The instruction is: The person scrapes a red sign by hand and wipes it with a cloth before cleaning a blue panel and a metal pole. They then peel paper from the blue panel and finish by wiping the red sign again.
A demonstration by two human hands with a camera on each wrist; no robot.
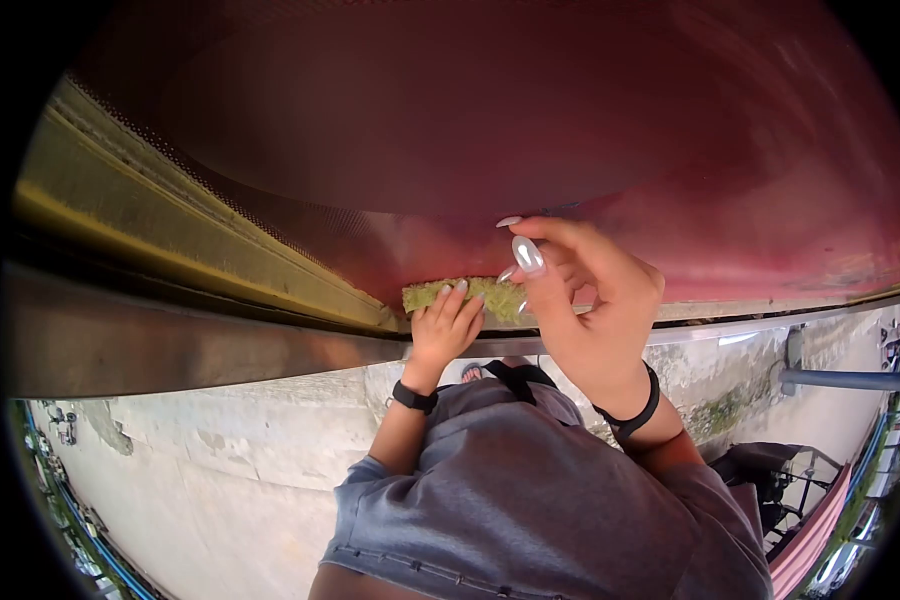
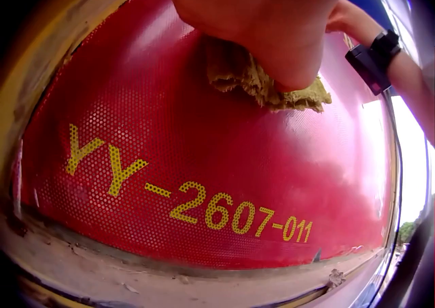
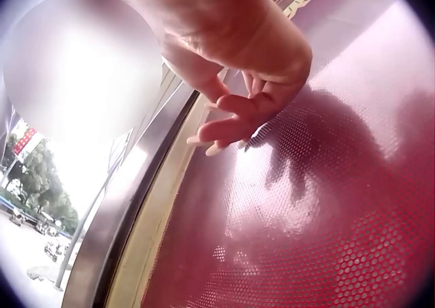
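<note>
My left hand (image 1: 444,335) presses a yellow-green, fuzzy cloth (image 1: 500,300) to the lower part of a glossy red panel (image 1: 730,180), its fingers spread fairly straight. Bunched folds of the cloth stick out on both sides of the hand in the left wrist view. To the right and nearer the camera, my right hand (image 1: 595,300) is raised with loosely bent fingers, thumb and index apart, nothing visible between them. In the right wrist view a small grey mark (image 3: 258,138) shows on the panel right by the fingertips.
Yellow lettering "YY-2607-011" (image 2: 221,209) is printed on the perforated panel. A yellowish frame (image 1: 190,230) and a metal edge (image 1: 200,345) border it. Behind the body lie concrete ground (image 1: 250,450), a blue rail (image 1: 850,380) and a dark wheeled frame (image 1: 795,485).
</note>
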